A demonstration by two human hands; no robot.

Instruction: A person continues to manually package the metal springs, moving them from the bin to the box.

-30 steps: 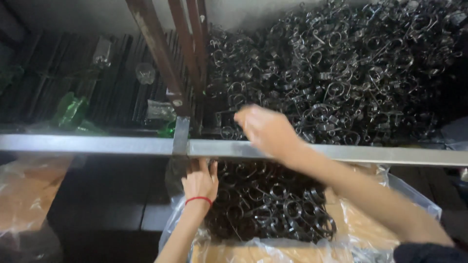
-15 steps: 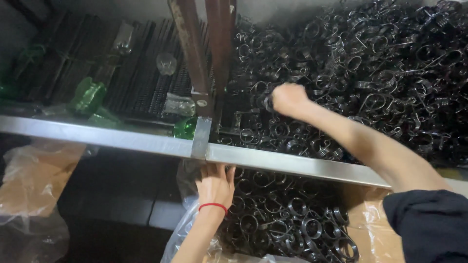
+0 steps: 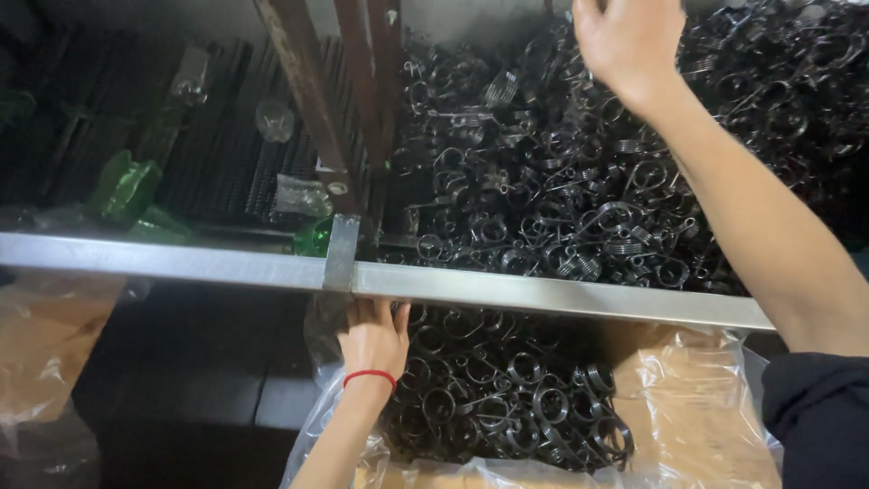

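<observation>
Reaching high over the heaped pile of dark coiled wire springs [image 3: 579, 181], right hand [image 3: 629, 41] spread loose, grasping nothing; left hand [image 3: 373, 337] gripping the clear plastic bag's rim [image 3: 319, 335] under the grey steel rail [image 3: 543, 294].

I lose my right hand [image 3: 629, 41] at the top edge: its fingertips are cut off, so I cannot tell whether it grips anything. The metal rail [image 3: 543, 294] hides the fingertips of my left hand [image 3: 373, 337], and I cannot say what they touch behind it. The rail also covers the strip between the spring pile [image 3: 579, 181] above and the bagged springs [image 3: 507, 407] below. The green pieces [image 3: 127, 186] at left are too dim to identify.
</observation>
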